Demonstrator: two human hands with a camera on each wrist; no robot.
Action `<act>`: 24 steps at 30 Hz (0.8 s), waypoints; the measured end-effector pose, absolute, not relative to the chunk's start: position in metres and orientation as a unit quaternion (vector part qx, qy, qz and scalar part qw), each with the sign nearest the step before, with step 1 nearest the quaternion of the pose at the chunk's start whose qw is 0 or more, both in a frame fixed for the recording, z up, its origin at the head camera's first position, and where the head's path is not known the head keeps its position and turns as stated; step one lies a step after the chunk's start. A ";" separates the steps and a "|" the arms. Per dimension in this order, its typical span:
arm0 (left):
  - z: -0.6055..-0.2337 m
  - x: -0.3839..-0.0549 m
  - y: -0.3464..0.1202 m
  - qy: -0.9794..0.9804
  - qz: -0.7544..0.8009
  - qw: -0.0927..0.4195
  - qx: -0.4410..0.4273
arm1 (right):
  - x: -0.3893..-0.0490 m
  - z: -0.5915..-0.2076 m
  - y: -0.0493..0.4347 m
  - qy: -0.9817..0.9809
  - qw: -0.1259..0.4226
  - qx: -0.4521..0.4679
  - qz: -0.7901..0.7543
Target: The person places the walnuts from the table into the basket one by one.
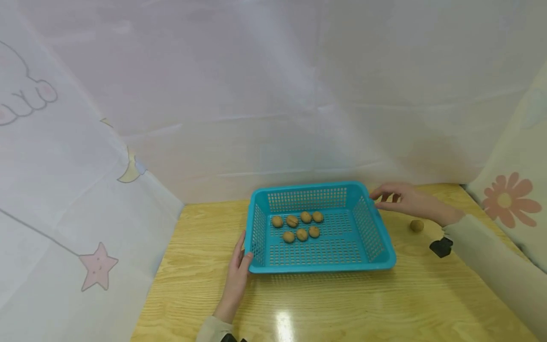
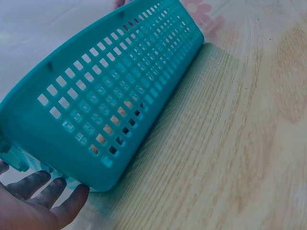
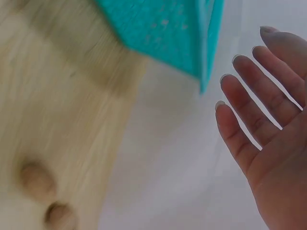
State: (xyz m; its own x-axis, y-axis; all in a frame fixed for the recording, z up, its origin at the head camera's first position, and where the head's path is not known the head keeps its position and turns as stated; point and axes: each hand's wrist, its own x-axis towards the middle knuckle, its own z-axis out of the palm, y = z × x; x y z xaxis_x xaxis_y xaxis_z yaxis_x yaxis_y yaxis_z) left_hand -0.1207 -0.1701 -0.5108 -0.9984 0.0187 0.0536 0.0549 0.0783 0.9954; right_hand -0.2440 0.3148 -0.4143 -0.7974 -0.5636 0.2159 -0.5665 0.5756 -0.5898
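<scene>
A turquoise slotted plastic basket (image 1: 318, 270) holds several walnuts (image 1: 301, 234) on its floor, in two loose rows. At the basket's left side is my left hand (image 1: 235, 280), its thumb at the rim near the front corner and its fingers along the outside. In the left wrist view, loosely spread fingertips (image 2: 56, 184) touch the basket's end low down. My right hand (image 1: 403, 199) reaches to the right rim near the back corner. Its fingers are loosely extended in the right wrist view and appear apart from the basket (image 3: 158, 28); nothing is in the palm.
One walnut (image 1: 416, 226) lies on the wooden table (image 1: 192, 247) beside my right forearm. The right wrist view shows two blurred walnuts (image 3: 38, 181) there. A pale sheet (image 1: 282, 95) hangs behind the table, with printed sheets at both sides.
</scene>
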 end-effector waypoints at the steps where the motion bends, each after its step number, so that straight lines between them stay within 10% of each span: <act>1: -0.511 -0.121 -0.170 -0.735 -0.678 0.014 -0.024 | -0.243 -0.416 0.321 -0.892 -0.001 0.306 0.332; 24: -0.511 -0.122 -0.170 -0.736 -0.677 0.010 -0.016 | -0.219 -0.490 0.416 -0.947 -0.020 0.187 0.261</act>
